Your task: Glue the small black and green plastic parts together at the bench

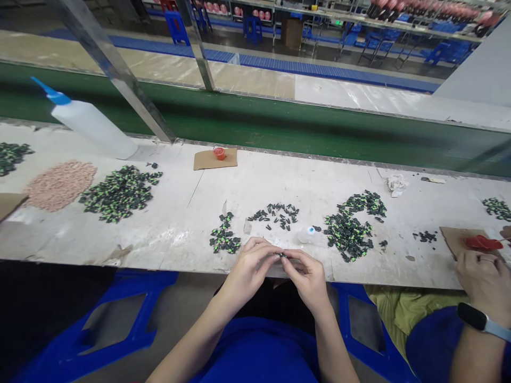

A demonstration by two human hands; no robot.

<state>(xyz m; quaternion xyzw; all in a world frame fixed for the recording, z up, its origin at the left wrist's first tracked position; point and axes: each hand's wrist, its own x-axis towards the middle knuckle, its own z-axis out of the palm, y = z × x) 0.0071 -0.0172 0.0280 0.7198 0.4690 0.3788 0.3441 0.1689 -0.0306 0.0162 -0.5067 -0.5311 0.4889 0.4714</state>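
Observation:
My left hand (249, 266) and my right hand (306, 274) meet at the near edge of the white worktable (179, 223), fingertips pinched together on a tiny dark part (282, 256) between them. Just beyond my hands lie a small pile of black-and-green parts (224, 239), a scatter of dark parts (275, 215), a small clear bottle with a blue tip lying on its side (308, 234), and a larger black-and-green pile (353, 226).
A big white squeeze bottle with a blue nozzle (90, 123) leans at the far left, beside a pink pile (59, 183) and another green pile (120, 192). A red cap (219, 153) sits on cardboard. A co-worker's hand with a watch (483, 279) is at right, near a red lid (481, 243).

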